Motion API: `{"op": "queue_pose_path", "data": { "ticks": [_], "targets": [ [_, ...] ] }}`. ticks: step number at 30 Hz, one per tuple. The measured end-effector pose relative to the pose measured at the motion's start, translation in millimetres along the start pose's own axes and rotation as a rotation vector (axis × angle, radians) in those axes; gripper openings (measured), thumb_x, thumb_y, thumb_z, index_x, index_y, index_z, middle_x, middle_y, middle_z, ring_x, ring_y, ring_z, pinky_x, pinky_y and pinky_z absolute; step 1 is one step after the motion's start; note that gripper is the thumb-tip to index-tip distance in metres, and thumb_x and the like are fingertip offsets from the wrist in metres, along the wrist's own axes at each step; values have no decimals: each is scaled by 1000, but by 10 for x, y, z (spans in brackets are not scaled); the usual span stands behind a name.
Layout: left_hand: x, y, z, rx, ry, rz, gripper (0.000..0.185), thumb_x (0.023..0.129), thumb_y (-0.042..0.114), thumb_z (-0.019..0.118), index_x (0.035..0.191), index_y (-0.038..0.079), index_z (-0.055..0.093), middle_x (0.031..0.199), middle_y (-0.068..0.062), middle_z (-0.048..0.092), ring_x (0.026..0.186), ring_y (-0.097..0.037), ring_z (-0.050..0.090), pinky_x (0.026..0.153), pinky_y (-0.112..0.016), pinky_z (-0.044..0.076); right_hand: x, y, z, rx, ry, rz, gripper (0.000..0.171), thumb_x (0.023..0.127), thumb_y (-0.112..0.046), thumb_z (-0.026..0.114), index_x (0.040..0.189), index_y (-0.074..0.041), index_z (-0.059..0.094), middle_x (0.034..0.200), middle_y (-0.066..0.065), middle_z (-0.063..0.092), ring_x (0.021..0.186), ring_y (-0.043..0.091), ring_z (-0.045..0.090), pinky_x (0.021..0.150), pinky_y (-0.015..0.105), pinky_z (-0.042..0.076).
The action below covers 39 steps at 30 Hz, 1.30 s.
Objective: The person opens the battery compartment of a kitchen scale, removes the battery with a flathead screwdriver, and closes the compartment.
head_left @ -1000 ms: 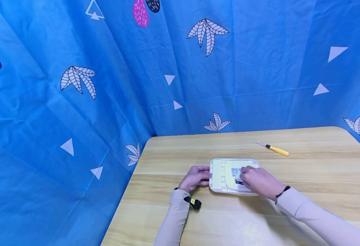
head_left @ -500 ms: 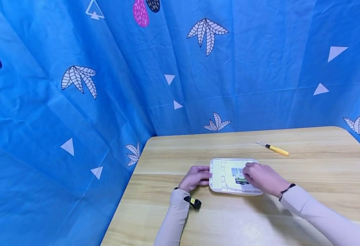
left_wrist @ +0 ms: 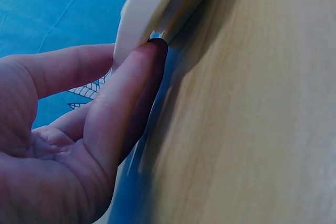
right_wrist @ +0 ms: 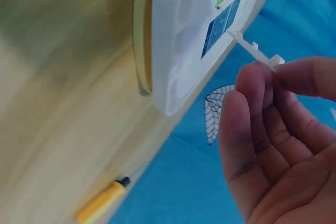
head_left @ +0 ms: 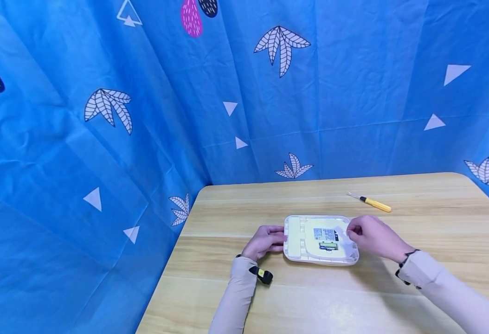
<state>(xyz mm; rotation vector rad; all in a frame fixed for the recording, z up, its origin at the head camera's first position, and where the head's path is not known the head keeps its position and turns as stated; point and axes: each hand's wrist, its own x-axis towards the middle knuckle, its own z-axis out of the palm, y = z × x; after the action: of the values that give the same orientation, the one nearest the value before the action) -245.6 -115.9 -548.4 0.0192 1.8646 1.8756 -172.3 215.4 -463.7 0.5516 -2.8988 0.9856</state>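
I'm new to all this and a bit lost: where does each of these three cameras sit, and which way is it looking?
Head: worn on the head, looking down at the table; both hands and sleeves show.
Left wrist: beside the left hand, whose fingers press the white device's edge.
Right wrist: behind the right hand, which pinches a small white cover.
All three share the white device.

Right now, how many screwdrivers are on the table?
1. The yellow-handled screwdriver lies on the table beyond the right hand, apart from the white device. Neither hand holds it. Another could be hidden outside the views.
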Motion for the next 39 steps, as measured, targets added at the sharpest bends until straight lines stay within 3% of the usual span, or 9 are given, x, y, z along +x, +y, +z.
{"op": "queue_pose_path", "data": {
  "ticks": [6,14,19,33,39],
  "targets": [
    [-2,4,-3,5,6,-8,45,94,0,71,137,-6,60,120,-18,74,97,-21,76,82,-28,67,-78,176,-44,123,-34,48,13,91,-2,63,90,-4,75,77,1,69,61,4,53,52,20,50],
    [-16,6,19,2,0,-8,45,94,0,70,138,-6,59,121,-19,74,96,-20,76,82,-28,67,-234,406,-151,267,-125,236,19,98,-12,63,101,3,74,78,7,70,63,12,60,55,24,55],
    [-5,0,7,1,-1,-9,46,94,0,71,138,-6,59,122,-19,74,97,-21,76,82,-28,67,-348,598,-168,341,-148,300,25,102,-14,60,105,7,73,83,8,74,70,12,66,64,26,63],
    [-13,4,-9,7,-2,-9,47,95,0,70,139,-6,58,125,-21,72,101,-23,76,85,-29,67,-579,941,-123,523,-227,357,32,102,-9,56,111,20,66,85,8,76,71,10,69,66,27,66],
    [-7,10,-7,1,-1,-13,47,94,-1,70,140,-6,58,124,-21,72,100,-23,77,84,-29,67,-640,1031,-94,559,-299,378,31,103,-13,55,107,15,70,81,1,74,68,7,68,62,25,64]
  ]
}}
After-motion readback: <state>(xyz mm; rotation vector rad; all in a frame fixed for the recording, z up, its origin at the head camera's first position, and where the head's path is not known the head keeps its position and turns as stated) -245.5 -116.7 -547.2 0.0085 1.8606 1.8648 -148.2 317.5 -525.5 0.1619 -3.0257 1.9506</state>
